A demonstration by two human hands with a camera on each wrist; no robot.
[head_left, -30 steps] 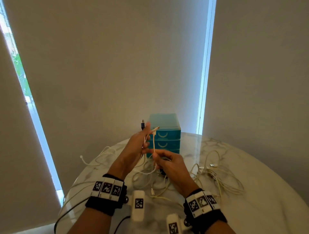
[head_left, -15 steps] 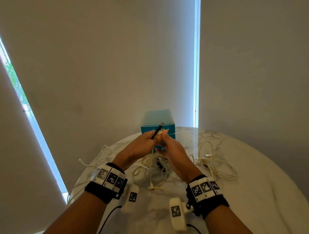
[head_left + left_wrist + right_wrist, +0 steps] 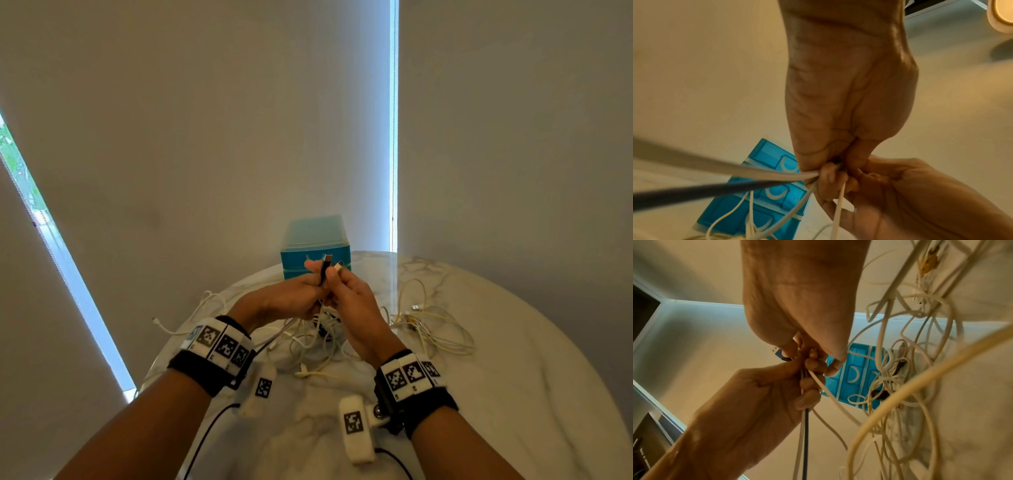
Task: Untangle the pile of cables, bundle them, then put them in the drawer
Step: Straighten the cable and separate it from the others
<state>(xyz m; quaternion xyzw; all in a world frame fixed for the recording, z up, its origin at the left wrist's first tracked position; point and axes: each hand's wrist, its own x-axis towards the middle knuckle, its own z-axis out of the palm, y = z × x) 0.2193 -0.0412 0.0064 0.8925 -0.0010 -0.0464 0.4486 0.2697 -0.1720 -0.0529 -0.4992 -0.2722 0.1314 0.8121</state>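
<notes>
Both hands meet above the cable pile (image 3: 428, 329), just in front of the teal drawer unit (image 3: 308, 240). My left hand (image 3: 313, 275) grips a black cable (image 3: 805, 443) and a white cable (image 3: 800, 444) together in its curled fingers. The black USB plug (image 3: 327, 258) sticks up past the thumb. My right hand (image 3: 337, 279) pinches another white cable (image 3: 830, 399) right beside the left fingers, and its pale plug (image 3: 339, 266) points up to the right. All three strands trail down into the tangle. The drawers (image 3: 774, 193) look closed.
A round white marble table (image 3: 513, 394) carries everything. Loose white cables spread to the left (image 3: 202, 305) and right of the hands, with a silver USB end (image 3: 415, 307) on the right. Blinds and bright window slits stand behind the table.
The right hand has risen from below the left hand to meet it at the plugs. Both hands have lifted slightly toward the drawer unit, and the black plug now tilts right.
</notes>
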